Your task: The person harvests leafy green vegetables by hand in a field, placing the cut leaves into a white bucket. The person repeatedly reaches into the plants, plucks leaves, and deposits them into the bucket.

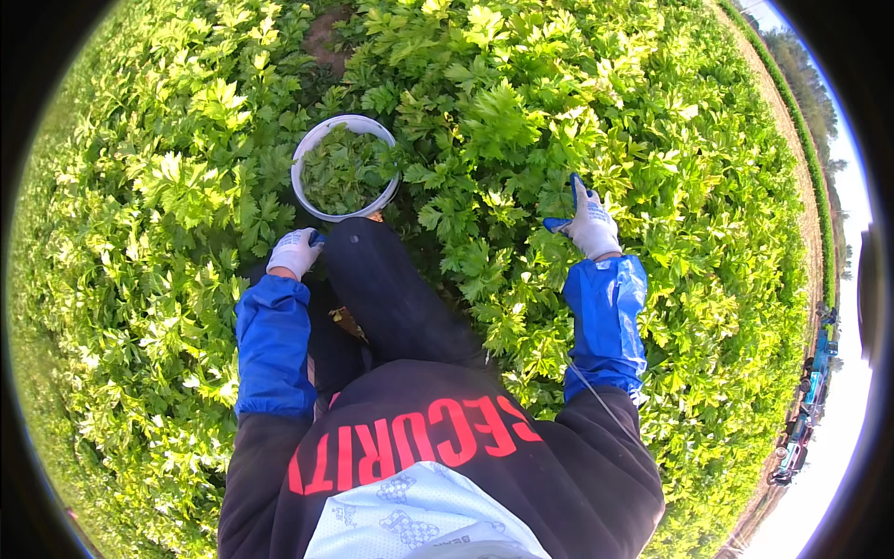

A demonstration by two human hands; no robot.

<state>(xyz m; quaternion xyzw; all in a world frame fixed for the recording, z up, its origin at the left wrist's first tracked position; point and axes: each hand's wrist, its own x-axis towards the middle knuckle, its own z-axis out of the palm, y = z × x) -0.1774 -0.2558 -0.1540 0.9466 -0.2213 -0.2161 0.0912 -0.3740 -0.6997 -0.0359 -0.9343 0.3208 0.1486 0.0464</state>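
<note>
My left hand, in a white glove with blue-coated fingers, is beside my dark-trousered knee. Its fingers are mostly turned from sight, so a grip cannot be made out. Just ahead of that knee stands a white plastic bucket holding cut green leaves. On the other side, my right hand wears a matching glove and reaches into leafy celery-like plants. Its thumb and forefinger are spread apart among the leaves, with nothing plainly held; the other fingers are partly hidden.
Dense foliage surrounds me on both sides. A patch of bare soil shows beyond the bucket. Along the far right run a dirt track and parked vehicles. A thin pale cord hangs by my right blue sleeve cover.
</note>
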